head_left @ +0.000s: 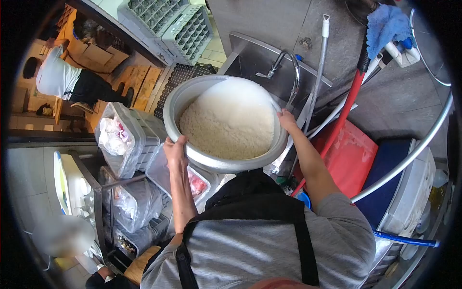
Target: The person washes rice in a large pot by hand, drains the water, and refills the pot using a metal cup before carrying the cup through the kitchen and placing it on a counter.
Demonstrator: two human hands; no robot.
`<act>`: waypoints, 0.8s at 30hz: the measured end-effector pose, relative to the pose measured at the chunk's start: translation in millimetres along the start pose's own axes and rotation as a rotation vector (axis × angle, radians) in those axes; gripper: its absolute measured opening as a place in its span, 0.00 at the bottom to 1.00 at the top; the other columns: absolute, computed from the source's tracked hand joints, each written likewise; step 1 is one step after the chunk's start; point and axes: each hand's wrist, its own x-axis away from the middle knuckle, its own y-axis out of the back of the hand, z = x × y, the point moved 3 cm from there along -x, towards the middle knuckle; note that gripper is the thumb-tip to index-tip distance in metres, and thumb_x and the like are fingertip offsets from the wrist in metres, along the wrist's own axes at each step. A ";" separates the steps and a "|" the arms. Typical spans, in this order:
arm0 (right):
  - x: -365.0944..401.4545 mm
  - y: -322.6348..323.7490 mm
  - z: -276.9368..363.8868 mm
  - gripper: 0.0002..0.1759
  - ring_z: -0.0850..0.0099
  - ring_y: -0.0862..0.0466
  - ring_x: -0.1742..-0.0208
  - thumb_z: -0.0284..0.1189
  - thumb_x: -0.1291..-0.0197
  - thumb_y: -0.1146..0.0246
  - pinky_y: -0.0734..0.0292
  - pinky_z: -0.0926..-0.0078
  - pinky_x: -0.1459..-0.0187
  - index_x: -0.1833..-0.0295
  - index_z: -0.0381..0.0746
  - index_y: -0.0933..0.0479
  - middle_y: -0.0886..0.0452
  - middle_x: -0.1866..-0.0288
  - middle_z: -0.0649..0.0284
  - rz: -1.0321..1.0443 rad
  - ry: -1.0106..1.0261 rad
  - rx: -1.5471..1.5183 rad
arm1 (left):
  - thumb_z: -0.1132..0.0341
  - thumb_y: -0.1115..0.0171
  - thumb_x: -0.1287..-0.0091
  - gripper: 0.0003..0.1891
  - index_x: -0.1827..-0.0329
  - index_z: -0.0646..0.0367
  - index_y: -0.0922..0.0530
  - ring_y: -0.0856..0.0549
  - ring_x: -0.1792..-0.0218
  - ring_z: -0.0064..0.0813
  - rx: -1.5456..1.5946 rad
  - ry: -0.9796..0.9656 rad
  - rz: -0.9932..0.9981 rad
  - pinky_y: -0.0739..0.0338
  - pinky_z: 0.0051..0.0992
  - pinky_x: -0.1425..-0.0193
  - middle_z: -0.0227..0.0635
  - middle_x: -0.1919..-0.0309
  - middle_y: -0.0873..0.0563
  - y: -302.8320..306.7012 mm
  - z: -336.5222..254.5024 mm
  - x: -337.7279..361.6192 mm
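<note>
A wide metal pot (219, 166) is held out in front of my body, with pale rice (226, 130) in it under cloudy whitish water (240, 98). My left hand (175, 151) grips the rim at the near left, thumb over the edge. On the right side, my right hand (287, 120) is closed on the rim. Behind the pot is a steel sink (284, 79) with a curved faucet (294, 72), close to my right hand. The pot hides part of the sink.
Grey bins with bagged contents (137, 137) stand at left, beside a metal rack (98, 202). Glass racks (187, 33) are stacked at the back. Red-handled tools (344, 115) and a red board (356, 149) lean at right. Another person (57, 77) stands far left.
</note>
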 end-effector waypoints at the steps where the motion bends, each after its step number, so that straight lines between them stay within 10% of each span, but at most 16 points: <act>1: -0.2 -0.7 -0.3 0.26 0.52 0.31 0.44 0.43 0.43 0.53 0.37 0.63 0.44 0.44 0.38 0.36 0.31 0.46 0.47 -0.005 0.002 0.000 | 0.80 0.43 0.56 0.12 0.67 0.70 0.29 0.25 0.81 0.24 -0.009 0.003 0.000 0.30 0.23 0.77 0.35 0.77 0.24 0.7 -0.1 -0.1; 15: 9.4 6.3 6.4 0.28 0.53 0.33 0.43 0.43 0.44 0.53 0.40 0.66 0.42 0.43 0.34 0.36 0.33 0.44 0.46 -0.037 0.040 0.028 | 0.79 0.44 0.55 0.10 0.68 0.66 0.29 0.26 0.82 0.22 0.063 -0.029 0.028 0.31 0.22 0.79 0.32 0.79 0.24 3.0 4.3 -2.2; 24: 61.5 9.2 10.9 0.24 0.58 0.25 0.52 0.32 0.47 0.46 0.34 0.70 0.49 0.49 0.24 0.35 0.27 0.52 0.43 -0.199 0.172 -0.507 | 0.79 0.42 0.60 0.14 0.67 0.62 0.27 0.26 0.83 0.22 0.103 0.067 0.039 0.30 0.22 0.80 0.30 0.79 0.24 47.8 29.5 -5.8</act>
